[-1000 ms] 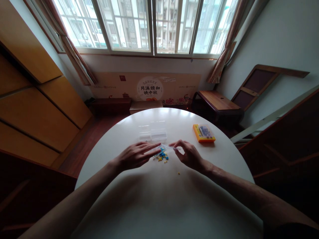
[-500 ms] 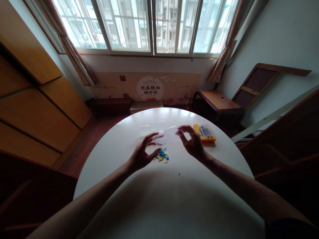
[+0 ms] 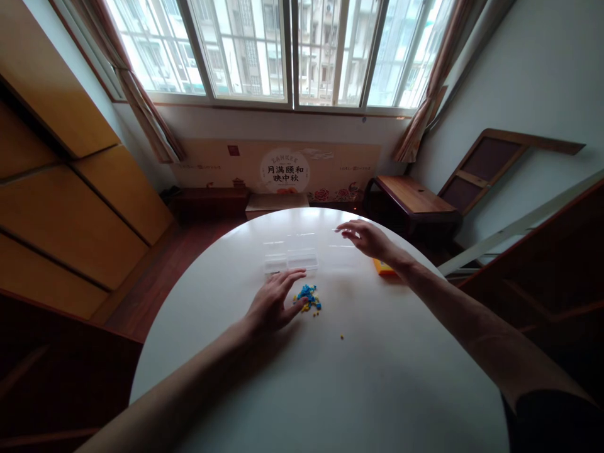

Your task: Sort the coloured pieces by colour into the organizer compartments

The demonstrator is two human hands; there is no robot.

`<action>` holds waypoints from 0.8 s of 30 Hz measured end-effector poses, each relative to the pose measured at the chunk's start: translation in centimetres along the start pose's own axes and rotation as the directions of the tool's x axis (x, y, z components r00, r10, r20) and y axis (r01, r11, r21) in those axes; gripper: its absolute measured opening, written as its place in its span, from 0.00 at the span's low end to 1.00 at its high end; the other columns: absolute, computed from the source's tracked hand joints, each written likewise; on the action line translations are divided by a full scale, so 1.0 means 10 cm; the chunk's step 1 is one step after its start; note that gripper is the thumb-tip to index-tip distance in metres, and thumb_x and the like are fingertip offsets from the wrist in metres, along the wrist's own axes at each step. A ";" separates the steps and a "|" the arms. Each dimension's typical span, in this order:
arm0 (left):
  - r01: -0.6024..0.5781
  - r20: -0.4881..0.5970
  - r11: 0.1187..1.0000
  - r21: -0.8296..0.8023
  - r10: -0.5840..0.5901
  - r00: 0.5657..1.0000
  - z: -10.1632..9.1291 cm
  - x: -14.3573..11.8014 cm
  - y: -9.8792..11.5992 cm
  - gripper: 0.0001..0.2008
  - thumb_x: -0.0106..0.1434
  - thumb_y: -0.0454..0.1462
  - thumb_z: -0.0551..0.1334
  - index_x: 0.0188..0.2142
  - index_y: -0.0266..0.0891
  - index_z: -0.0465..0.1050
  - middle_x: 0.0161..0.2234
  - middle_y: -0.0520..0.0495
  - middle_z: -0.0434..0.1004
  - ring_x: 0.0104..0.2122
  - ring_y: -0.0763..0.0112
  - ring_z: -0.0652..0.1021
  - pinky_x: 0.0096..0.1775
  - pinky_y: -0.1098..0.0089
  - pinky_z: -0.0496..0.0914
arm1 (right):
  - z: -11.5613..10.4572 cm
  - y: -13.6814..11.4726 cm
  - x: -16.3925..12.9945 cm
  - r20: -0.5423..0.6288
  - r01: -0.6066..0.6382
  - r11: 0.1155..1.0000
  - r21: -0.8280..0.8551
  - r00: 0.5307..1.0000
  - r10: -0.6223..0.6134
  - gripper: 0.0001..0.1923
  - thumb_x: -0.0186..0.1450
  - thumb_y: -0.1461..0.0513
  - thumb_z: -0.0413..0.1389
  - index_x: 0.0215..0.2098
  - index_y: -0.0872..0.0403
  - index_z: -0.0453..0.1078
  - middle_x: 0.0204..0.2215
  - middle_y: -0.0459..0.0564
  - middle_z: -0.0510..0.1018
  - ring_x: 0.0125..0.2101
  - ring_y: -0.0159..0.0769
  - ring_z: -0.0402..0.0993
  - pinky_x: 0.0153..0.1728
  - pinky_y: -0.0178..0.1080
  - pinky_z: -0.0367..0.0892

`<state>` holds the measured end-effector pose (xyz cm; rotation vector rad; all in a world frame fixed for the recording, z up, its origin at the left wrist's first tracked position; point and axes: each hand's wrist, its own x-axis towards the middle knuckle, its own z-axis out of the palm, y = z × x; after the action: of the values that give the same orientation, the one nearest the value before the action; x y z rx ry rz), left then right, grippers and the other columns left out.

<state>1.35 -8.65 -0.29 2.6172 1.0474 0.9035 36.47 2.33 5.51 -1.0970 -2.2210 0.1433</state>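
A pile of tiny blue and yellow block pieces (image 3: 310, 297) is seen on the white round table (image 3: 406, 371); with the window taken as 12 o'clock, the directions below are read from this pile. The left hand (image 3: 276, 300) is placed at 9 o'clock, just beside the pile, so the pieces are found at its 3 o'clock. Its fingers are spread and its thumb is held well apart from them, with nothing grasped; the thumb tip is seen over the pile's edge, but whether the pieces are touched cannot be told. The right hand (image 3: 367, 239) is held between 1 and 2 o'clock, well apart from the pile, which is left at its 7 to 8 o'clock. Its fingers are loosely bent and parted, and it appears to be empty. A single yellow piece (image 3: 342, 337) is seen between 4 and 5 o'clock. Clear plastic trays (image 3: 302, 257) are set from 11 to 12 o'clock, near the left fingertips. At 2 o'clock, an orange box (image 3: 383, 268) is partly covered by the right forearm.
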 end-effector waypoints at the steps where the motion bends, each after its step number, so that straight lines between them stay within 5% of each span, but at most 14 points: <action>1: -0.005 0.017 1.000 0.009 0.005 1.000 -0.01 -0.02 -0.02 0.25 0.75 0.44 0.66 0.68 0.46 0.69 0.68 0.39 0.77 0.65 0.47 0.79 0.65 0.47 0.73 | 0.03 0.06 0.05 0.013 0.001 1.000 -0.018 1.000 -0.001 0.13 0.77 0.64 0.59 0.54 0.49 0.84 0.49 0.53 0.88 0.46 0.45 0.83 0.50 0.45 0.76; 11: 0.019 0.170 1.000 -0.025 -0.014 0.985 -0.07 -0.01 -0.10 0.29 0.77 0.53 0.63 0.71 0.44 0.67 0.66 0.37 0.78 0.66 0.44 0.77 0.66 0.46 0.72 | 0.53 0.11 0.26 0.031 -0.059 0.997 0.053 0.998 0.058 0.14 0.74 0.65 0.59 0.55 0.51 0.82 0.42 0.52 0.89 0.45 0.44 0.84 0.52 0.46 0.78; 18: -0.004 0.220 0.999 -0.047 0.014 0.975 -0.08 0.01 -0.07 0.29 0.77 0.52 0.62 0.71 0.43 0.66 0.65 0.34 0.78 0.65 0.44 0.78 0.65 0.46 0.73 | 0.52 0.12 0.21 0.012 -0.064 0.991 0.114 0.998 0.063 0.18 0.72 0.62 0.63 0.60 0.51 0.78 0.44 0.52 0.87 0.44 0.42 0.85 0.52 0.46 0.79; 24: -0.013 0.222 0.999 -0.043 0.022 0.975 -0.06 0.02 -0.07 0.29 0.77 0.52 0.62 0.72 0.43 0.66 0.66 0.35 0.78 0.65 0.45 0.78 0.65 0.46 0.73 | 0.51 0.19 0.19 -0.005 -0.077 0.993 0.091 0.997 0.078 0.18 0.66 0.69 0.62 0.53 0.51 0.79 0.39 0.48 0.88 0.40 0.41 0.85 0.50 0.44 0.79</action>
<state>0.70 -8.03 0.02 2.6215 0.9392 0.6098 33.83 5.89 1.76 -1.1323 -2.1439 0.2696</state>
